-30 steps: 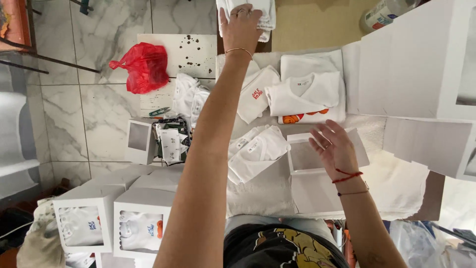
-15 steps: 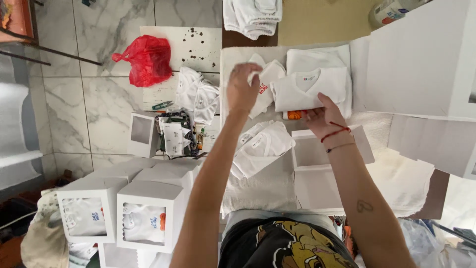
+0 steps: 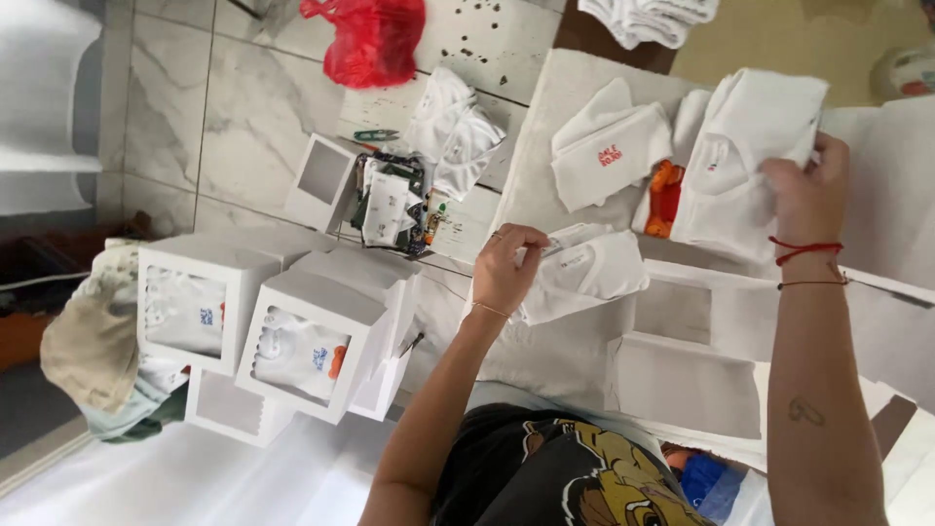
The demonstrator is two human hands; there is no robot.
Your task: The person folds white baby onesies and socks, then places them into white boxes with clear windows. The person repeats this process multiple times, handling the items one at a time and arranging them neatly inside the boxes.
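My left hand (image 3: 508, 265) pinches the edge of a folded white garment (image 3: 589, 271) lying on the white table (image 3: 560, 117). My right hand (image 3: 806, 190) grips another folded white garment (image 3: 745, 156) at the far right of the table. Beside it lie an orange item (image 3: 665, 195) and a third folded white garment with a red print (image 3: 609, 151). An open flat white box (image 3: 696, 356) sits on the table near my body.
White window boxes with garments inside (image 3: 292, 341) stand stacked on the floor at the left. A red plastic bag (image 3: 375, 39), a small empty box (image 3: 319, 180) and loose packets (image 3: 394, 205) lie on the marble floor. Folded white cloth (image 3: 648, 15) lies beyond the table.
My left hand has come back from the far stack and dropped onto the near folded garment. My right hand has moved up from the flat box to the far garment.
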